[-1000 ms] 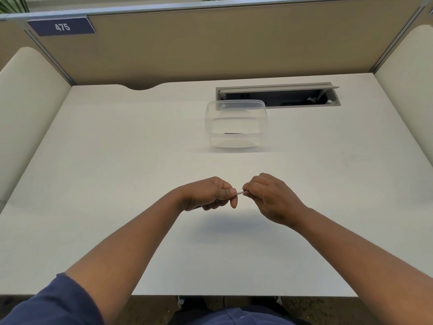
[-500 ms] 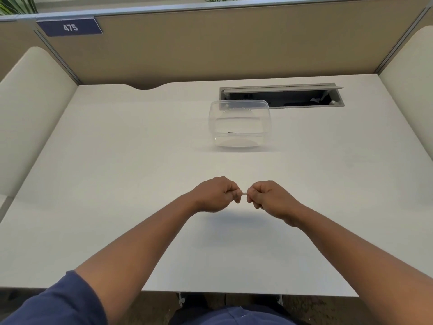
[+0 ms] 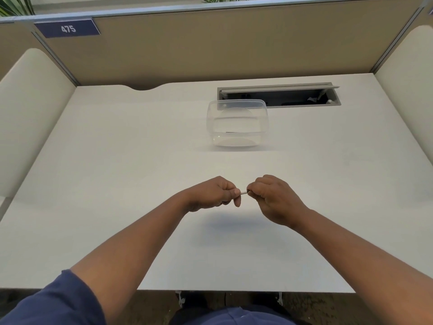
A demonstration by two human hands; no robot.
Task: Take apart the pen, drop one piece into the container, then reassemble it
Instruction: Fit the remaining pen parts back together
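Both fists meet above the middle of the white desk [image 3: 117,184]. My left hand [image 3: 214,192] and my right hand [image 3: 273,197] each grip one end of a thin white pen [image 3: 244,192]; only a short pale stretch of it shows between the fingertips, the rest is hidden inside the hands. A clear plastic container [image 3: 237,123] stands farther back on the desk, a little right of centre, with a small dark piece [image 3: 232,132] lying on its bottom.
An open grey cable tray [image 3: 278,96] is set into the desk just behind the container. Tan partition walls [image 3: 210,43] close off the back, cream side panels the left and right. A blue sign reading 475 [image 3: 68,28] hangs at the upper left.
The hands stay together on the pen, with only small shifts of the fingers; the gap between the fists has widened slightly. The camera view has drifted a little.
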